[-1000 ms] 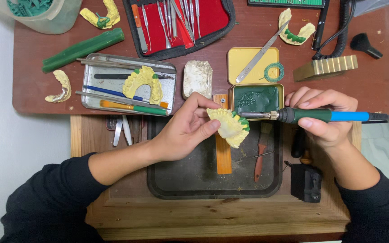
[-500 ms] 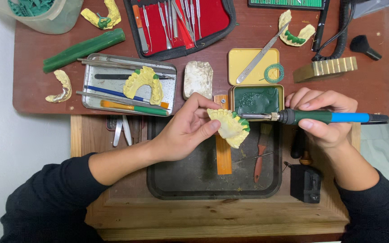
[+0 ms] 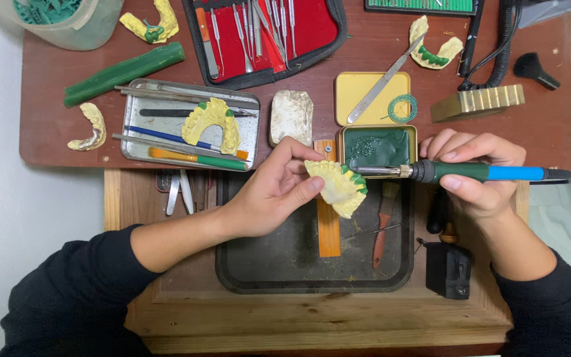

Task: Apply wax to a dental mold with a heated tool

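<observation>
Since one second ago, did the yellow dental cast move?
No. The yellow dental cast stays below the green wax tin, held by the left hand.

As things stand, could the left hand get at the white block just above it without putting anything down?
Probably not cleanly: the left hand is pinching the yellow dental cast, so its fingers are taken. The white block itself lies uncovered close by.

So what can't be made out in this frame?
Head view only:
- Tool tip: too small to tell whether it touches the dental cast.
- Cast's underside: hidden by the left hand and by the cast itself.
- Tool's cord end: hidden behind the right hand, then cut off at the right edge.
- Tub: cut off by the top edge.
</observation>
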